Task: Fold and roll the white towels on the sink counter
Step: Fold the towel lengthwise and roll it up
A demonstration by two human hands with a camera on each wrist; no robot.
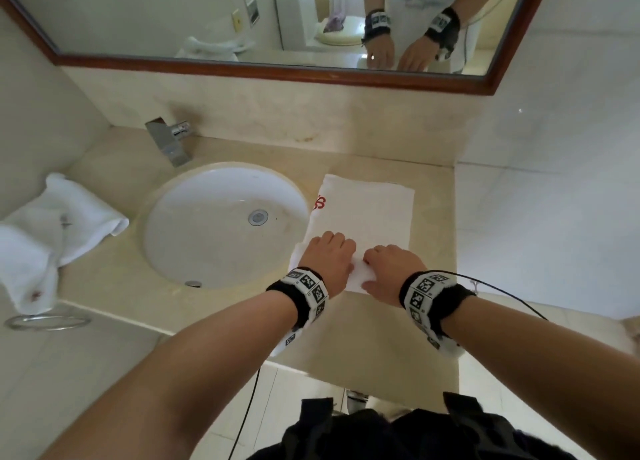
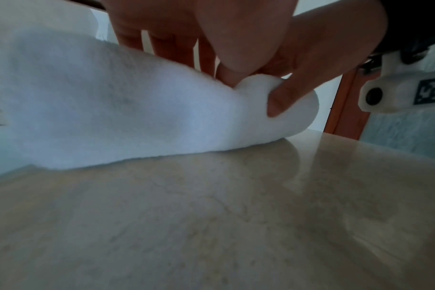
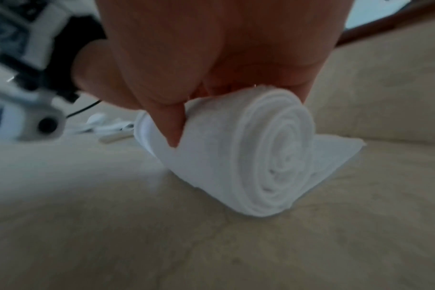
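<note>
A folded white towel (image 1: 367, 210) with a red logo lies on the beige counter (image 1: 374, 342) to the right of the sink. Its near end is wound into a roll (image 3: 268, 157), whose spiral end shows in the right wrist view. My left hand (image 1: 329, 255) curls over the roll's left part, its thumb pressing into the cloth (image 2: 137, 106). My right hand (image 1: 391, 269) grips the right part, thumb in front and fingers over the top. The roll itself is mostly hidden under both hands in the head view.
A round white sink (image 1: 225, 224) with a steel faucet (image 1: 169, 141) sits left of the towel. More white towels (image 1: 52, 231) lie crumpled at the counter's far left above a metal ring (image 1: 48, 321). A wood-framed mirror (image 1: 277, 68) runs along the back wall.
</note>
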